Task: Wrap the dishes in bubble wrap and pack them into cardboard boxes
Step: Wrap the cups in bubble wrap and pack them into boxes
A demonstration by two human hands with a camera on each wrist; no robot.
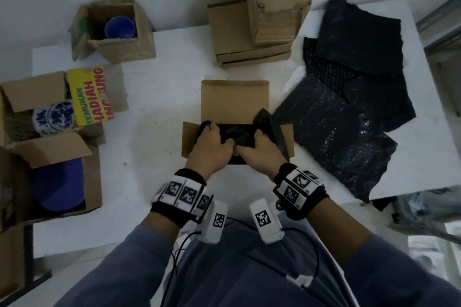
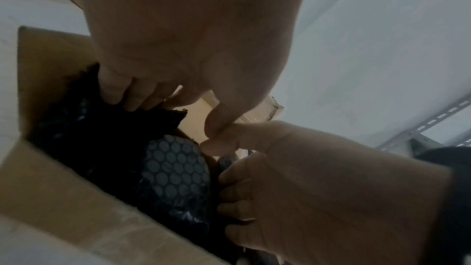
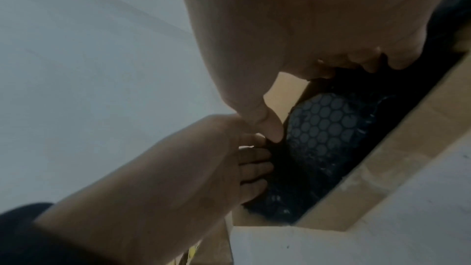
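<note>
At centre frame, on the white table (image 1: pixel 159 62), both hands curl onto a black bubble-wrapped dish (image 1: pixel 235 135) sunk in the open cardboard box (image 1: pixel 234 99), directly beneath the fingers: the left hand (image 1: pixel 214 148) clamps its left end, the right hand (image 1: pixel 260 151) its right, thumbs meeting. Its long axis seems to run left-right; the 2 hands look equally near. Box walls crowd it, with open room upward and spare black bubble wrap (image 1: pixel 349 117) at right.

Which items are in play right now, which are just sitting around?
In play: left hand, right hand, black wrapped bundle, open box.

Idle: bubble wrap sheets, closed boxes, blue bowl, patterned dish.
</note>
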